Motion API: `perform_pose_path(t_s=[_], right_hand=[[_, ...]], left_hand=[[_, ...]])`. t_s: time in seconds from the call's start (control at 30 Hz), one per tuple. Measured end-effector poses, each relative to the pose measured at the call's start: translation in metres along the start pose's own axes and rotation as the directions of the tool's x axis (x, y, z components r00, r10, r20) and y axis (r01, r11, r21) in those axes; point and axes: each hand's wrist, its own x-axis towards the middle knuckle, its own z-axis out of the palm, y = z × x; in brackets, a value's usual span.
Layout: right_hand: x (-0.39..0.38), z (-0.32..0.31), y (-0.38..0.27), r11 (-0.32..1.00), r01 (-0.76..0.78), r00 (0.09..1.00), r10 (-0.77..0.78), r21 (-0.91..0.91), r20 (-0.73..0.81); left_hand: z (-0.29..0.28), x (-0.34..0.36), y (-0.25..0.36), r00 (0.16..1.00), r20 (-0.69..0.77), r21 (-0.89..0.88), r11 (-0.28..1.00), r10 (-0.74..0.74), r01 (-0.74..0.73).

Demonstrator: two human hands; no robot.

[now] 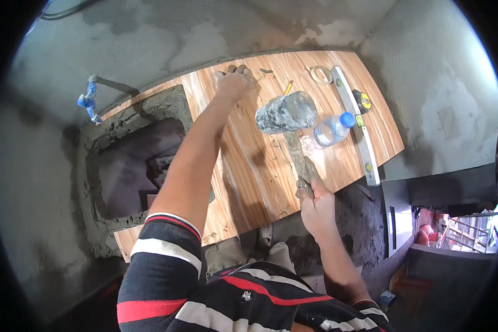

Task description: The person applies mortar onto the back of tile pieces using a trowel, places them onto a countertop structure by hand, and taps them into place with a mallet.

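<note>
A wood-grain slab point(249, 166) lies in front of me, along a rough grey wall. My left hand point(235, 83) rests on it near the far edge, fingers spread and holding nothing. In my right hand point(317, 205), at the slab's near edge, is the handle of a mallet point(286, 112). Its thick cylindrical head is mottled grey and sits over the middle of the slab; the handle is caked with mortar. A pencil point(289, 87) shows just beyond the mallet head. Right beside the head is a clear plastic bottle point(332, 131) with a blue cap.
A spirit level point(355, 124) lies along the slab's right side, with a tape measure point(362, 101) and a roll of tape point(321, 74) beside it. At left, a rectangular opening point(98, 188) has a mortar rim. A blue pipe fitting point(88, 101) juts from the wall.
</note>
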Motion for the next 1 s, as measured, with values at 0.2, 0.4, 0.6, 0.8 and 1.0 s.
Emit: perform_pose_path(t_s=[0.2, 0.4, 0.6, 0.8, 1.0], right_hand=[[0.097, 0.037, -0.015, 0.971, 0.152, 0.984, -0.166, -0.182, -0.061], [0.217, 0.094, -0.020, 0.914, 0.180, 0.976, -0.212, -0.364, -0.050], [0.264, 0.119, -0.021, 0.880, 0.164, 0.986, -0.154, -0.445, 0.059], [0.271, 0.118, -0.024, 0.870, 0.135, 0.990, -0.132, -0.475, 0.041], [0.277, 0.121, -0.025, 0.880, 0.108, 0.994, -0.088, -0.463, 0.065]], left_hand=[[-0.006, -0.022, 0.031, 0.992, 0.122, -0.053, 0.998, -0.020, 0.026], [0.021, -0.067, 0.024, 0.994, -0.078, -0.091, 0.992, 0.076, -0.083], [0.023, -0.067, 0.020, 0.994, -0.081, -0.081, 0.994, 0.070, -0.076], [0.016, -0.068, 0.023, 0.997, -0.024, -0.117, 0.991, 0.067, -0.069], [0.016, -0.069, 0.024, 0.997, -0.064, -0.145, 0.988, 0.050, -0.059]])
